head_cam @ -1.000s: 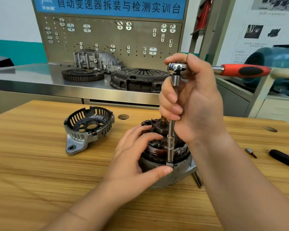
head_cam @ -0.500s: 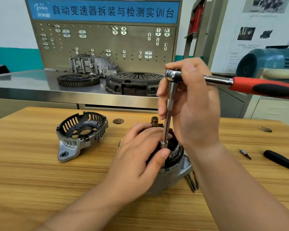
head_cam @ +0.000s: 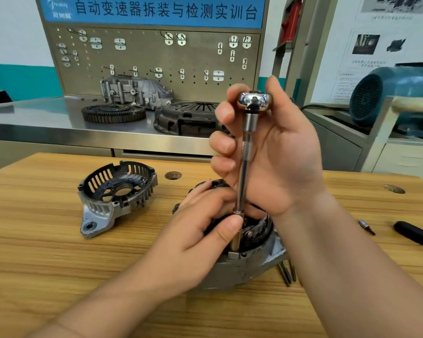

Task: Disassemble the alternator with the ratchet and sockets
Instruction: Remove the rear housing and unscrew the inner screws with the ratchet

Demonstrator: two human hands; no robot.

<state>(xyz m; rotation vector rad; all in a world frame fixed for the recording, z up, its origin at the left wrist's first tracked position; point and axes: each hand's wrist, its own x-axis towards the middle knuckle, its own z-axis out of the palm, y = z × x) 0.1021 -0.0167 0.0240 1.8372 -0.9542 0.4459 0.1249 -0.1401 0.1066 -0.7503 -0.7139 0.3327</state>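
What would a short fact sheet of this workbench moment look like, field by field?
Right hand: grips the ratchet head
Extension bar: upright, lower end on the alternator's rim
Left hand: holds the alternator, thumb against the bar
End cover: off, lying on the wooden table left of the alternator
Loose bolts: on the table at the alternator's right

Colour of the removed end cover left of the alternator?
End cover: silver-grey metal, dark inside; head view.
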